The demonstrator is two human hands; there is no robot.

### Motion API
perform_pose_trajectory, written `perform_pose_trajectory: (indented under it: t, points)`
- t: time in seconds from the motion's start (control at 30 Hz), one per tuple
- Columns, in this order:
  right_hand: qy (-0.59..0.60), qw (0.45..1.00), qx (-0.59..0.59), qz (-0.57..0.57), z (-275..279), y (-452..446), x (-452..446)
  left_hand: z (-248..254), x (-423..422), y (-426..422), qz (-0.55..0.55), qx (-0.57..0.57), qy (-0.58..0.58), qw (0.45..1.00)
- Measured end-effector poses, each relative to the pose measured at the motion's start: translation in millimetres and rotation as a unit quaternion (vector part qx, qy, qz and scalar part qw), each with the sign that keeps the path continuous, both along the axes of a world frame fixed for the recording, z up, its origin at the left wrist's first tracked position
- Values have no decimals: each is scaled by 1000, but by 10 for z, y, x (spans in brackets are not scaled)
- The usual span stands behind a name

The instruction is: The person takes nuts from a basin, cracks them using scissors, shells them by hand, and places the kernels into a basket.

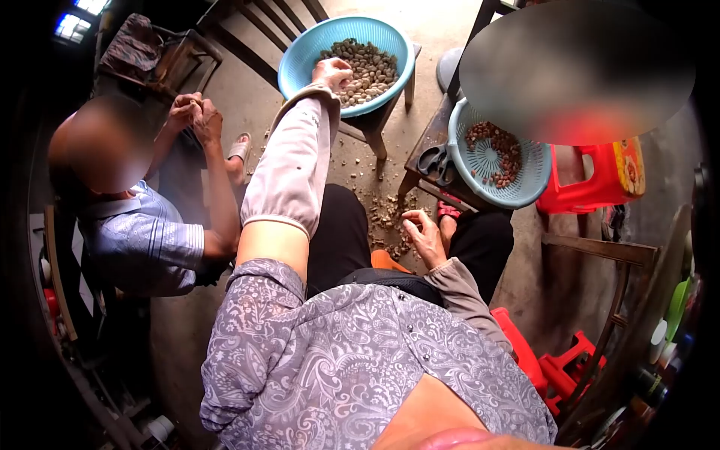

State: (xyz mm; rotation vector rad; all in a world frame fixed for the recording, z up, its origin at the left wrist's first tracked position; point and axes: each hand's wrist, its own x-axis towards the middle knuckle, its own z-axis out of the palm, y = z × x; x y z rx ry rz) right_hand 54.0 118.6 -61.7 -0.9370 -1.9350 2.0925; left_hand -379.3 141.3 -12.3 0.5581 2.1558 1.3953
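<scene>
My left hand reaches into a blue plastic basket of oval, tan-to-brown nuts in their shells. Its fingers are curled down at the pile, and whatever they hold is hidden. Over my lap, my right hand is loosely bent with its fingers apart, and nothing shows in it. To the right, a second, paler blue basket contains reddish-brown kernels. Black-handled scissors lie beside that basket on a dark wooden seat.
Broken shells litter the floor between my knees. At left sits a person with both hands together. Red plastic stools stand at right near a wooden frame. A slatted chair is behind the first basket.
</scene>
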Motion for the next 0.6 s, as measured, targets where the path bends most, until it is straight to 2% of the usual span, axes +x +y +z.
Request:
perform_pose_trajectory:
  t: [0.03,0.13,0.17,0.27,0.33,0.4,0.47,0.5,0.53,0.6]
  points:
    - [17,998,-58,-14,0,31,-29,24,-12,-53,-6,103,-93,990]
    - [77,967,-236,-58,38,9,-22,248,148,-233,27,238,-221,945]
    - [96,953,-278,-71,71,15,-35,385,253,-295,-23,278,-261,924]
    - [162,914,-361,-92,114,45,-74,820,1032,-519,-179,233,-247,923]
    - [205,882,-415,-89,33,48,-81,855,1645,-692,-283,118,-221,926]
    - [220,853,-466,-80,57,26,-96,724,2217,-803,-356,33,-138,924]
    - [223,819,-522,-82,89,0,-79,460,2619,-890,-426,13,78,901]
    - [230,817,-519,-98,75,-6,-51,412,2766,-908,-453,4,92,887]
    - [237,815,-517,-112,69,-17,-30,348,2854,-882,-456,45,134,879]
    - [211,853,-455,-144,-51,1,29,186,2830,-732,-384,102,260,880]
